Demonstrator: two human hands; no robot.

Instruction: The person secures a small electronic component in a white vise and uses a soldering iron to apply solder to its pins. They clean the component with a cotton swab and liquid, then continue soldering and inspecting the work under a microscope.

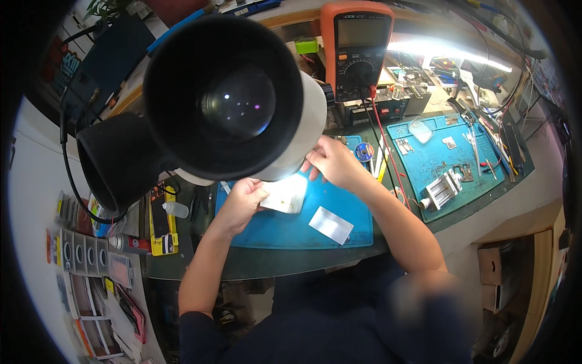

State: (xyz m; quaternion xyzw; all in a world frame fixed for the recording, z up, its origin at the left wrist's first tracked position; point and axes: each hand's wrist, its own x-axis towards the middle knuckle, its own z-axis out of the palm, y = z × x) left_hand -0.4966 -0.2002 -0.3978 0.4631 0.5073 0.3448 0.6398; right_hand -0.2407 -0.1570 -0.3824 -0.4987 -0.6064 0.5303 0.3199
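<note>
Under the microscope, a small white square pad or sheet lies in bright light. My left hand pinches its left edge between thumb and fingers. My right hand is at the far right side of the pad, fingers curled and tips close together. The microscope body covers part of those fingertips, so whatever they may hold cannot be made out. On the blue work mat, a silvery rectangular sheet rests to the right of the pad, apart from both hands.
A large black eyepiece blocks the upper left. Behind my right hand stand an orange multimeter with leads and a solder spool. On the right, a second blue mat bears a metal clamp and tools. A spray can and bottle are left.
</note>
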